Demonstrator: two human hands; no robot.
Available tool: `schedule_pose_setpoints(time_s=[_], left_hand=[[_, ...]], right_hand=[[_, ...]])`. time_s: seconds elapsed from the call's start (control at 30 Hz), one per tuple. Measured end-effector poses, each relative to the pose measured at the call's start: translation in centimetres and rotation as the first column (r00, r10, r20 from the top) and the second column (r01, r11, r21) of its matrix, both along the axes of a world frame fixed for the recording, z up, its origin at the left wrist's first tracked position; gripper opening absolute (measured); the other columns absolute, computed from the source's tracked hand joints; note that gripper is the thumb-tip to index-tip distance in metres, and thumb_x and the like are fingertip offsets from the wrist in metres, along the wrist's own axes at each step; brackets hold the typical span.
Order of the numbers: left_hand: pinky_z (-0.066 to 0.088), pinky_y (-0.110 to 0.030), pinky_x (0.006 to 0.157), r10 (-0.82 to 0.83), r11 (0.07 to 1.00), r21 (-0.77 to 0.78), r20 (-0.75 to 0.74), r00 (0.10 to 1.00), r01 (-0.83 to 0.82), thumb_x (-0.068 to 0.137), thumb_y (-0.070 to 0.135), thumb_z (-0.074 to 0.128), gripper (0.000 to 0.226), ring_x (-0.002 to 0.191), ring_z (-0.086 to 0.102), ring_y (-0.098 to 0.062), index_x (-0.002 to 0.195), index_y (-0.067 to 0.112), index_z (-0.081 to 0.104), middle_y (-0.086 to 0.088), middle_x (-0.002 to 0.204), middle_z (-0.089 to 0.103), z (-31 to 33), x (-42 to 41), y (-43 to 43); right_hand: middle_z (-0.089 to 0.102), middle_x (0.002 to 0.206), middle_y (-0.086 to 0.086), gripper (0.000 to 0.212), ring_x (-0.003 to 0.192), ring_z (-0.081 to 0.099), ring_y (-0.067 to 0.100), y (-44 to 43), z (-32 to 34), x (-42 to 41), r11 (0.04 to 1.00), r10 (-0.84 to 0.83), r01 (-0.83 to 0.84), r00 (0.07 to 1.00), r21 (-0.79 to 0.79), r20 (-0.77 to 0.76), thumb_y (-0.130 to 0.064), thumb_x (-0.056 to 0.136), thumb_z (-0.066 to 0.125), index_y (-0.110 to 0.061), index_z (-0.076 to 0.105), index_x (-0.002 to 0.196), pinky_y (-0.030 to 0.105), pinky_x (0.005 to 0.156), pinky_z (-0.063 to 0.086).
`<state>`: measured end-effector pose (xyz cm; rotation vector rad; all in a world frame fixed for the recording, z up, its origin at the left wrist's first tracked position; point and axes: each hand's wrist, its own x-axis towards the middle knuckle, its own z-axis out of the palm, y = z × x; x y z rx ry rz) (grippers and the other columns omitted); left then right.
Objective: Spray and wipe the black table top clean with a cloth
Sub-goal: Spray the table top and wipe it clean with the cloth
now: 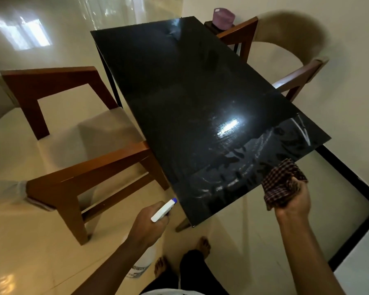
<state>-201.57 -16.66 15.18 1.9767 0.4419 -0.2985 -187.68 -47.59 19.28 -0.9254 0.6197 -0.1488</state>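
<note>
The glossy black table top (179, 92) stretches away from me, with wet streaks and smears across its near end. My left hand (149, 224) grips a white spray bottle (163, 210) with a blue nozzle, held just off the table's near left corner and pointing at it. My right hand (294, 201) holds a bunched dark checked cloth (282, 184) at the near right edge of the table, touching or just above the wet surface.
A wooden chair (73, 128) with a pale seat stands tight against the table's left side. Another wooden chair (285, 60) sits at the right by the wall. A purple container (223, 17) rests on a small stand beyond the far corner. My bare feet (202, 245) are on the tiled floor.
</note>
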Motion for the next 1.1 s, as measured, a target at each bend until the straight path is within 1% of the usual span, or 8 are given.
schedule_pose_setpoints(time_s=[0.1, 0.2, 0.27, 0.37, 0.53, 0.67, 0.9, 1.1], left_hand=[[0.052, -0.03, 0.054, 0.028, 0.998, 0.048, 0.021, 0.999, -0.029, 0.088, 0.017, 0.063, 0.007, 0.055, 0.057, -0.02, 0.081, 0.015, 0.062, -0.006, 0.064, 0.06, -0.4, -0.4, -0.3], [0.054, -0.034, 0.053, 0.046, 0.997, 0.057, 0.046, 0.998, -0.048, 0.087, 0.016, 0.064, 0.009, 0.055, 0.056, -0.027, 0.079, 0.015, 0.061, -0.008, 0.063, 0.059, -0.8, -1.4, -0.1], [0.057, -0.035, 0.056, 0.068, 0.996, 0.048, 0.052, 0.996, -0.071, 0.086, 0.015, 0.066, 0.005, 0.061, 0.061, -0.027, 0.082, 0.018, 0.063, -0.006, 0.066, 0.063, -0.8, -2.1, 0.3], [0.054, -0.028, 0.052, 0.108, 0.994, -0.031, 0.079, 0.991, -0.106, 0.081, 0.017, 0.059, 0.007, 0.059, 0.061, -0.024, 0.085, 0.019, 0.065, -0.002, 0.068, 0.064, -0.2, -2.9, 0.9], [0.046, -0.027, 0.046, 0.189, 0.98, -0.075, 0.079, 0.979, -0.184, 0.073, 0.016, 0.051, 0.02, 0.049, 0.055, -0.018, 0.085, 0.018, 0.067, -0.007, 0.073, 0.065, 0.4, -3.3, 1.9], [0.049, -0.028, 0.046, 0.224, 0.971, -0.104, 0.06, 0.973, -0.217, 0.074, 0.013, 0.052, 0.024, 0.059, 0.059, -0.025, 0.09, 0.018, 0.07, -0.009, 0.078, 0.068, 0.5, -2.9, 2.7], [0.048, -0.018, 0.048, 0.229, 0.969, -0.116, 0.083, 0.97, -0.219, 0.083, 0.003, 0.058, 0.02, 0.061, 0.061, -0.021, 0.097, 0.015, 0.066, -0.008, 0.084, 0.068, 0.9, -2.4, 2.1], [0.05, -0.023, 0.05, 0.265, 0.954, -0.172, 0.1, 0.959, -0.245, 0.071, 0.018, 0.051, 0.033, 0.057, 0.057, -0.024, 0.101, 0.023, 0.064, -0.007, 0.084, 0.067, 0.7, -1.3, 1.1]], right_hand=[[0.069, 0.092, -0.001, 0.025, 0.077, 0.064, 0.015, 0.9, -0.7, -0.4, 0.951, 0.025, -0.01, 0.999, -0.308, 0.046, -0.011, 0.082, 0.055, -0.013, 0.066, 0.105, 0.027, 0.069, 0.053], [0.067, 0.081, -0.007, 0.025, 0.062, 0.062, -0.003, 4.4, -2.3, -0.2, 0.717, 0.224, -0.156, 0.975, -0.679, 0.013, -0.001, 0.092, 0.053, -0.015, 0.062, 0.111, 0.014, 0.058, 0.052], [0.069, 0.101, 0.008, 0.033, 0.088, 0.068, 0.011, 7.3, -4.2, -0.4, 0.429, 0.424, -0.314, 0.898, -0.847, -0.118, -0.013, 0.091, 0.058, -0.019, 0.061, 0.123, 0.038, 0.088, 0.055], [0.06, 0.132, 0.005, 0.048, 0.133, 0.045, 0.027, 11.7, -7.3, -1.5, -0.217, 0.62, -0.308, 0.69, -0.926, -0.375, -0.028, 0.086, 0.046, -0.023, 0.056, 0.133, 0.059, 0.114, 0.01], [0.043, 0.149, -0.006, 0.058, 0.141, 0.032, 0.025, 16.8, -9.2, -6.1, -0.601, 0.74, 0.002, 0.377, -0.799, -0.556, -0.049, 0.088, 0.036, -0.028, 0.043, 0.141, 0.066, 0.109, 0.016], [0.029, 0.156, -0.006, 0.062, 0.145, 0.021, 0.018, 14.7, -9.8, -4.7, -0.635, 0.742, 0.078, 0.339, -0.768, -0.579, -0.05, 0.09, 0.035, -0.029, 0.03, 0.148, 0.064, 0.111, 0.015], [0.002, 0.158, -0.009, 0.067, 0.148, 0.004, 0.019, 9.8, -9.5, 1.5, -0.607, 0.491, -0.245, 0.633, -0.756, -0.599, -0.056, 0.09, 0.019, -0.032, 0.008, 0.151, 0.056, 0.117, 0.003], [0.023, 0.159, -0.002, 0.076, 0.147, 0.015, 0.022, 13.1, -10.3, -6.3, -0.628, 0.699, -0.011, 0.431, -0.778, -0.57, -0.06, 0.085, 0.039, -0.031, 0.017, 0.151, 0.065, 0.111, 0.018]])
